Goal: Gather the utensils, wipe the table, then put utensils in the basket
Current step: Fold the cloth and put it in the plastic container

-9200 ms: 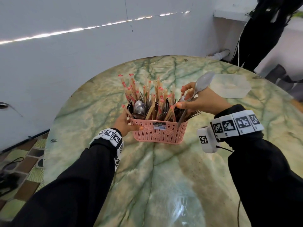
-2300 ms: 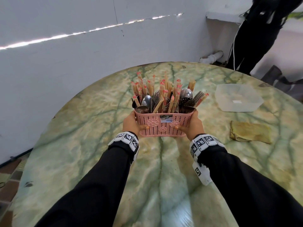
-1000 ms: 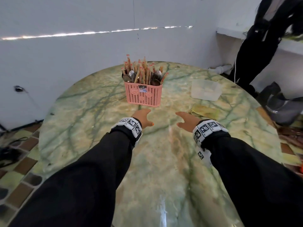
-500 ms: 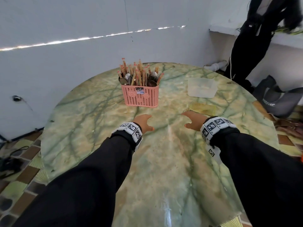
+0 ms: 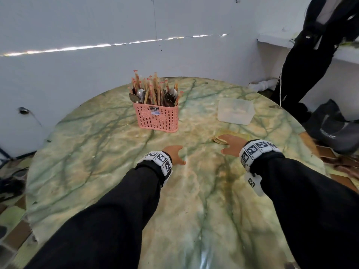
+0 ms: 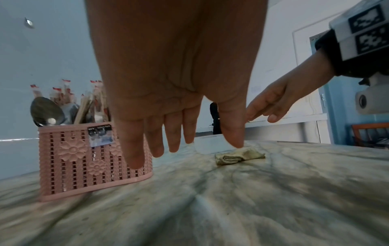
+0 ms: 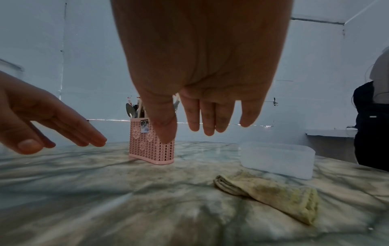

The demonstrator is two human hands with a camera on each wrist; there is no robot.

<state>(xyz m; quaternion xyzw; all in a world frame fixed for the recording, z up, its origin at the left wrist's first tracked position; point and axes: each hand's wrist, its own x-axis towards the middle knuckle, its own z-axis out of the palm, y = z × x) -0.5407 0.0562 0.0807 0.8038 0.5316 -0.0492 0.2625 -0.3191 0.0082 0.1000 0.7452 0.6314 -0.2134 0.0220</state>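
Both of my hands are empty at this moment: my left hand point(image 5: 175, 153) hovers low over the round green-veined marble-pattern table point(image 5: 194, 220) with its fingers point(image 6: 134, 149) straight and slightly spread, gripping nothing, and my right hand point(image 5: 232, 145) reaches forward beside it, fingers likewise loose and extended, above the near end of the folded yellowish cleaning cloth point(image 7: 273, 193) without closing on it. Ahead of me, well apart from both hands, the pink perforated plastic basket point(image 5: 157, 119) stands upright on the table, crammed with metal spoons point(image 6: 46, 111) and paper-wrapped wooden chopsticks point(image 5: 155, 88), so the utensils look already gathered into it. I judge the loaded basket to be top-heavy and its thin walls a little flexible; if I lift it I would take it by both short sides, low down, so the bundle does not tip out. The cloth is soft and limp and looks used; pinching its folded edge or pressing a flat palm on it should serve, since it will slide easily on the glossy top. A translucent rectangular plastic container point(image 5: 236, 111) sits beyond the cloth, to the right of the basket. My forearms in black sleeves stretch out roughly parallel, palms down, wrists level.
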